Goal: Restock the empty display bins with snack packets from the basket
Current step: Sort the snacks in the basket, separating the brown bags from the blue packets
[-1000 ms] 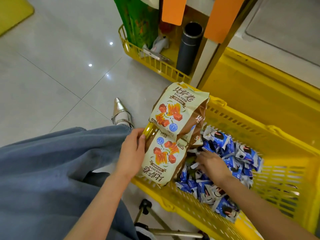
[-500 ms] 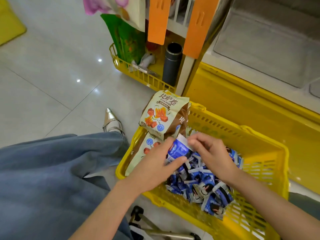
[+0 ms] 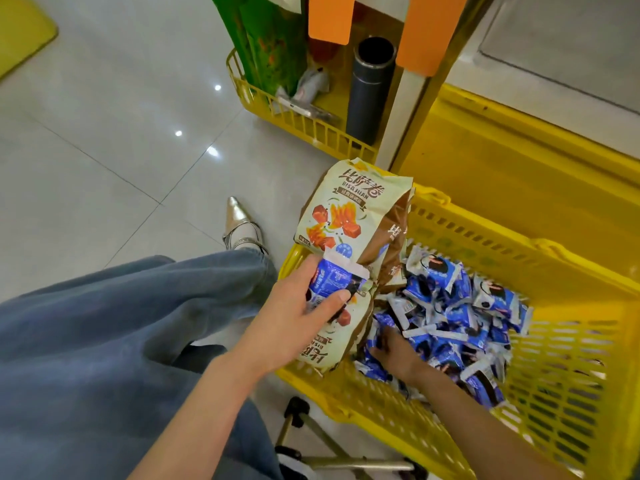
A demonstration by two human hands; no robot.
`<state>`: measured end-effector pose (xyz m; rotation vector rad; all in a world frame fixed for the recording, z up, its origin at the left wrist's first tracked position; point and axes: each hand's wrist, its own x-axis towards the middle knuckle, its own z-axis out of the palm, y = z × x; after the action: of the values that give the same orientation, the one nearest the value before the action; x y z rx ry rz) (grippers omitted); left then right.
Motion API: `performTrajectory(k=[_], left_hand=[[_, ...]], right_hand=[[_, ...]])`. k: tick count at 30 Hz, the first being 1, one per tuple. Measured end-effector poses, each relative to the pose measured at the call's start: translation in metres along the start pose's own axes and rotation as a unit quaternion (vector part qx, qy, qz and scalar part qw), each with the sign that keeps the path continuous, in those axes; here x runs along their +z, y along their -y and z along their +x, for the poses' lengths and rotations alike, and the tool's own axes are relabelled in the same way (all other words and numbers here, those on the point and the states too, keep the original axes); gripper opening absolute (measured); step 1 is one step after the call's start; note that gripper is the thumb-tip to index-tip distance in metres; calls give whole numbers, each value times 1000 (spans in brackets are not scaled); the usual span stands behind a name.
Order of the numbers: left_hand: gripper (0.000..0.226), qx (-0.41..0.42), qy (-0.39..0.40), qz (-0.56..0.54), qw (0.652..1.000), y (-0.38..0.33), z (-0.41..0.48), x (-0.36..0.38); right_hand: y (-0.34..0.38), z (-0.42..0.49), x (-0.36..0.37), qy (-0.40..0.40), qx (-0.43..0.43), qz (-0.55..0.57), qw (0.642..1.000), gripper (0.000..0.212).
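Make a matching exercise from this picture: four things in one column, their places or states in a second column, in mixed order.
1 left hand
2 right hand
3 dark flask
4 silver shoe

A on the floor tiles
B upright in the small yellow rack
C grips a blue packet
D down among the loose packets in the basket

Pairs: 1-C, 2-D, 3-B, 4-A

Blue-white pkts (image 3: 446, 317), yellow basket (image 3: 554, 362)

Yellow slatted plastic basket (image 3: 502, 244) carries a loose heap of small blue-and-white foil snack packets (image 3: 450, 313) over the basket's bottom, plus two large cream-and-brown printed snack bags (image 3: 349, 209) propped at the basket's left end, the upper one jutting above the basket's rim.
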<state>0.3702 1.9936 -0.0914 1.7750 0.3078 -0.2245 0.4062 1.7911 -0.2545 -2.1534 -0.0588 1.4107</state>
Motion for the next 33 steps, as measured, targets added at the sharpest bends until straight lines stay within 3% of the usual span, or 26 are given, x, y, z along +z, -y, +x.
performTrajectory(k=[3, 7, 11, 16, 21, 25, 27, 31, 33], left_hand=[[24, -5, 10, 7, 1000, 0, 3, 0], [23, -14, 14, 6, 1000, 1, 2, -1], [28, -13, 17, 25, 999, -2, -3, 0], [29, 12, 69, 109, 992, -9, -12, 13], [20, 28, 101, 167, 980, -6, -2, 75], [50, 0, 132, 244, 961, 17, 23, 140], [56, -30, 173, 278, 944, 28, 32, 166], [48, -53, 331, 325, 884, 45, 37, 195], [44, -17, 327, 342, 881, 47, 46, 200]], right_hand=[[-1, 10, 4, -7, 1, 64, 998, 58], [-3, 14, 6, 2, -13, 99, 995, 78], [-5, 15, 3, -26, -7, 40, 999, 65], [-5, -2, -8, -65, 1, 79, 995, 46], [-6, -44, -34, -165, -48, 181, 968, 15], [-28, -74, -64, -321, -78, 74, 941, 15], [-49, -87, -73, -299, -31, 11, 954, 24], [-89, -101, -79, -143, 41, -127, 981, 26], [-95, -100, -89, -200, 32, -114, 973, 30]])
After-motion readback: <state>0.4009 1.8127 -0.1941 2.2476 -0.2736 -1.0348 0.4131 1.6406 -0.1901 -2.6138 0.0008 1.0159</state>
